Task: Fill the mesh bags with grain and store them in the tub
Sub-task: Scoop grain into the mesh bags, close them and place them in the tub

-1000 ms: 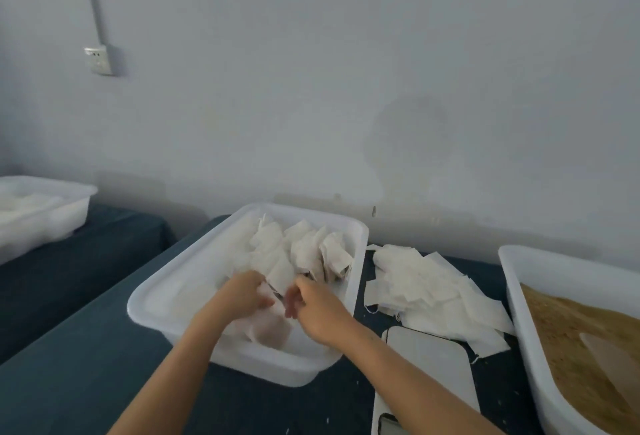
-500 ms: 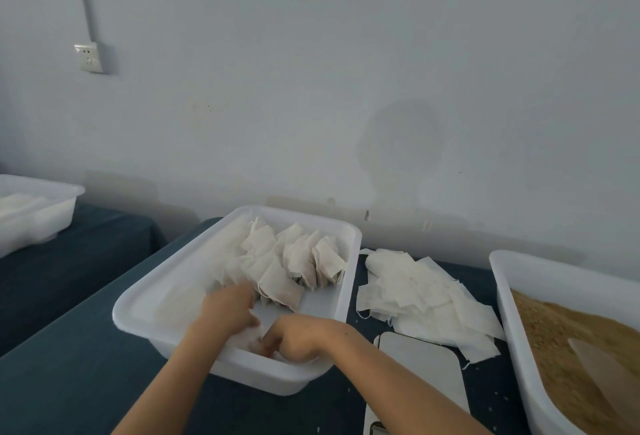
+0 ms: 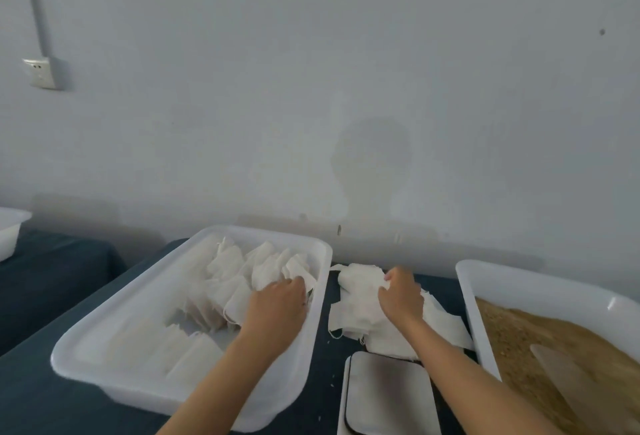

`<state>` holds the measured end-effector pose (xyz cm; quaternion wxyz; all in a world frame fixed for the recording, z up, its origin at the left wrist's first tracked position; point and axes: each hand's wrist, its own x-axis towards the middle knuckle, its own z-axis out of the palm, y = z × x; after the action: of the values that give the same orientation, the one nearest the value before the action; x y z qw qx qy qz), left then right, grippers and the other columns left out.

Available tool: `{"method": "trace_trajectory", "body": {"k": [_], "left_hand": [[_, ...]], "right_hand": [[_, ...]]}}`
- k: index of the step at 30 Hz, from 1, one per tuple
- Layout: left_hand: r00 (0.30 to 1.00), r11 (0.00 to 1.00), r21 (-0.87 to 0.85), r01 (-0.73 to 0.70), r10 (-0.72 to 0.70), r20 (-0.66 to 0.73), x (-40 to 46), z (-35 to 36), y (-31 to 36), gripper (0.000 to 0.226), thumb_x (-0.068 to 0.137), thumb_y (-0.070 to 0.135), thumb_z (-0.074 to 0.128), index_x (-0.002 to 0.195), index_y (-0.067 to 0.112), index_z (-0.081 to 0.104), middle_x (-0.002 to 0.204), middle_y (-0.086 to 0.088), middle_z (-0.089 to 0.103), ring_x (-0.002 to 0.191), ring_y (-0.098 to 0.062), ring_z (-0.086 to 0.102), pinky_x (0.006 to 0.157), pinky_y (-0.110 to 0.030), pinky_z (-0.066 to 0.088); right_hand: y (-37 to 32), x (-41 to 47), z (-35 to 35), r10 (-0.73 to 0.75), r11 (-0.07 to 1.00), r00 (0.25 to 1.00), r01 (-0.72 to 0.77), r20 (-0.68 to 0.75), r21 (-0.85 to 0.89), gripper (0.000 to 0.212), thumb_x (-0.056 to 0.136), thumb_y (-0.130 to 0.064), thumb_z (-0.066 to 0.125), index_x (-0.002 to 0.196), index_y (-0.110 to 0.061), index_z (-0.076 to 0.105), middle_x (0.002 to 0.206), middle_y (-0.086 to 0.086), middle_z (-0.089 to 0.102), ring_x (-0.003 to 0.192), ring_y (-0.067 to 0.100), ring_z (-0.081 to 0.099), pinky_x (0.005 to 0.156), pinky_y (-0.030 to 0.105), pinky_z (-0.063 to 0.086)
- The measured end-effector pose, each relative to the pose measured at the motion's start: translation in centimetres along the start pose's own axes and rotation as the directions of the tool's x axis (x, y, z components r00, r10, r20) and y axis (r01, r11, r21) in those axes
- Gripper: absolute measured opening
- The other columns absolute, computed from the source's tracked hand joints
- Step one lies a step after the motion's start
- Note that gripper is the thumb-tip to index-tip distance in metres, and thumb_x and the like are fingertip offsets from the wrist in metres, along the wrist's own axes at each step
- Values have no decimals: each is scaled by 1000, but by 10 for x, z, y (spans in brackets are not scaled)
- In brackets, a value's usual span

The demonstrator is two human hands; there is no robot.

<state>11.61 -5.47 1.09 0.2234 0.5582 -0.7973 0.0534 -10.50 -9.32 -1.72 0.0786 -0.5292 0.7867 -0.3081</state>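
A white storage tub [image 3: 114,316] stands on the dark table and holds rows of filled white mesh bags [image 3: 239,268]. My left hand [image 3: 277,306] lies inside the tub on the bags at its right side, fingers curled into them. To the right of the tub lies a loose pile of empty mesh bags [image 3: 356,310]. My right hand [image 3: 401,292] is on top of that pile and pinches one bag at its far edge. At the far right a second white tub [image 3: 540,282] holds brown grain [image 3: 519,330], with a pale scoop [image 3: 568,375] resting in it.
A flat grey scale or tray [image 3: 388,396] sits at the near edge between the two tubs. Another white tub [image 3: 8,233] stands on a separate dark table at the far left. The wall runs close behind, with a socket [image 3: 41,72] at the upper left.
My right hand has left the storage tub and moved right onto the pile of empty bags. My left hand has shifted right inside the tub. The camera has also turned to the right.
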Motion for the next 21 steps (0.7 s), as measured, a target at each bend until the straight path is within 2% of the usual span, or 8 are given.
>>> {"method": "trace_trajectory", "body": {"k": [4,6,9,11,13,17,19,21], "left_hand": [[1000,1000,-8,-23,23,21,-2,11,4,16,100,28,36,105,21,49,100,8,61,81,-11,54,68,-21,38],[999,1000,-25,-3,4,34,-4,17,2,19,101,26,32,106,21,49,102,8,62,87,-11,57,71,-22,41],[999,998,-56,10,-8,41,-5,20,-1,18,101,26,29,103,23,47,103,10,62,90,-11,57,68,-21,37],[999,997,-79,12,-8,53,-5,21,-2,11,100,24,31,97,27,42,104,11,62,91,-10,57,66,-19,34],[997,995,-99,30,-22,72,-4,21,-1,10,99,22,33,97,28,41,104,12,62,91,-10,58,67,-19,35],[996,992,-114,58,-50,69,-3,22,0,10,98,18,33,95,27,39,98,11,61,81,-11,55,63,-20,30],[997,990,-126,70,-66,37,-3,19,4,9,98,19,33,94,25,37,92,10,56,75,-10,48,61,-21,28],[997,988,-137,71,-73,-13,-3,15,10,6,98,18,34,96,22,39,95,10,53,79,-9,44,61,-21,27]], "right_hand": [[25,9,7,114,967,978,-69,173,-243,53,92,-30,50,136,-8,29,138,12,38,126,32,39,101,41,36],[30,11,10,97,959,980,-45,174,-281,44,93,-25,45,132,-8,33,134,10,43,122,29,44,98,38,38],[34,13,8,1,942,994,36,110,-334,12,96,-14,35,94,-15,47,113,5,58,102,21,55,85,30,42],[34,15,2,-18,942,998,39,66,-334,25,96,-10,34,72,-17,39,95,2,58,85,17,52,75,28,42],[32,17,-5,-7,968,1000,7,-1,-253,26,95,-8,36,71,-15,41,87,2,56,77,17,47,67,27,37],[23,20,-29,43,992,994,-31,-99,120,25,97,-10,43,74,-6,52,72,1,51,74,20,49,63,30,35],[22,17,-47,45,960,994,-15,-99,280,22,96,-10,48,85,4,60,77,7,55,75,21,50,66,32,39],[25,8,-68,54,874,998,-29,-38,486,19,95,-10,52,80,0,60,77,9,57,73,22,54,69,39,49]]}}
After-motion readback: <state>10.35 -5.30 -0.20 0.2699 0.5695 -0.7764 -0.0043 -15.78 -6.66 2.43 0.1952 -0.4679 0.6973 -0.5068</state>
